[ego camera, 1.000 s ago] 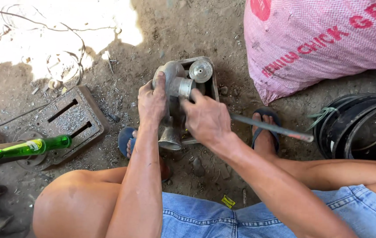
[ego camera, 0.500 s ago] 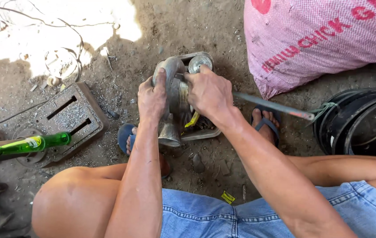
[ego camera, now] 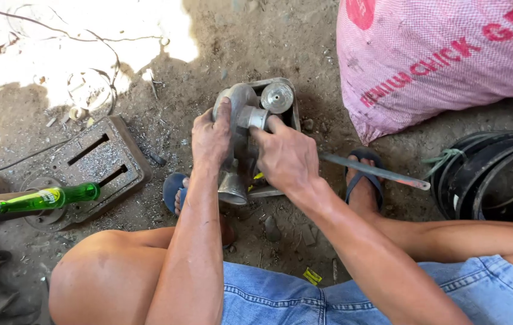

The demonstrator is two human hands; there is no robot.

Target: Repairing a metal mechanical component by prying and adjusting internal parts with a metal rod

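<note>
Down on the dirt ground, both hands are closed on a grey metal machine part [ego camera: 241, 102], a rounded casting that sits in a small metal frame [ego camera: 292, 99] between the person's two feet. The left hand [ego camera: 210, 135] grips the rounded body from its left side, with the thumb up on the top of the casting. The right hand [ego camera: 286, 157] is clenched around the short shiny cylinder [ego camera: 254, 117] that comes out of the casting, the fingers wrapped on it. Just beyond this grip, on the far side, a ribbed round pulley [ego camera: 277, 96] stands in the frame. Below the grip, towards the person, a cone-shaped metal end [ego camera: 232, 188] of the part points to the knees. To the right of the right hand a long metal bar [ego camera: 377, 171] lies across the sandal [ego camera: 362, 180]. Further right are black wheel rims [ego camera: 497, 180], and beyond them a big pink woven sack [ego camera: 437, 54]. Well to the left of the left hand lies a flat metal plate with slots [ego camera: 97, 159], and beside it a green glass bottle [ego camera: 46, 197].
</note>
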